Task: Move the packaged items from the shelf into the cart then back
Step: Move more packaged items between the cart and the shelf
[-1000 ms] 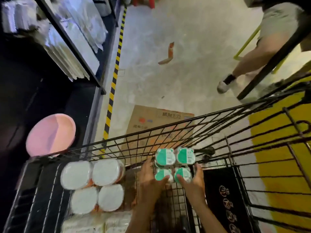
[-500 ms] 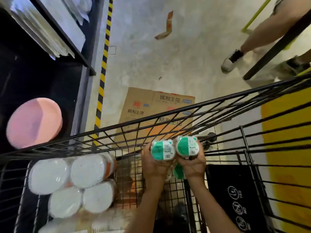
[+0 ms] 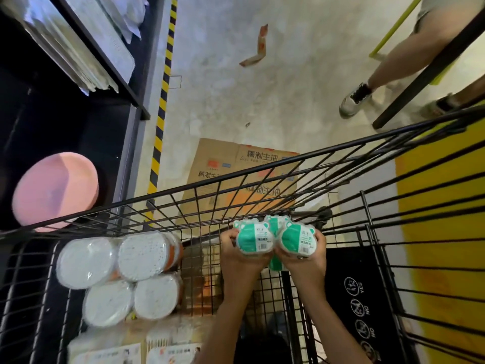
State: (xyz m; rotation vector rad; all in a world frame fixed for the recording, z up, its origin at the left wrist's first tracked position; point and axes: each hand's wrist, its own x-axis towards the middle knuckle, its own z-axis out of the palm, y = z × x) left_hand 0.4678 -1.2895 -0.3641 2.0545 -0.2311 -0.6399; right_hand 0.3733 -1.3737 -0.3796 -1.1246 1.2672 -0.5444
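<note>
Both hands grip green-white pack [image 3: 273,239] over cart [image 3: 262,177]: left hand [image 3: 236,254] and right hand [image 3: 308,257] fingers curled round its sides. Shelf [image 3: 126,82] lies up-left, nearer left hand.

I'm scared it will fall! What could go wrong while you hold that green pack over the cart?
1. The green pack is gripped only at its two ends by the left hand and right hand, so a loose grip could drop it into the cart.
2. It might bump the cart's wire rim on the way out.
3. If dropped, it may land on the white pack nearby.
</note>
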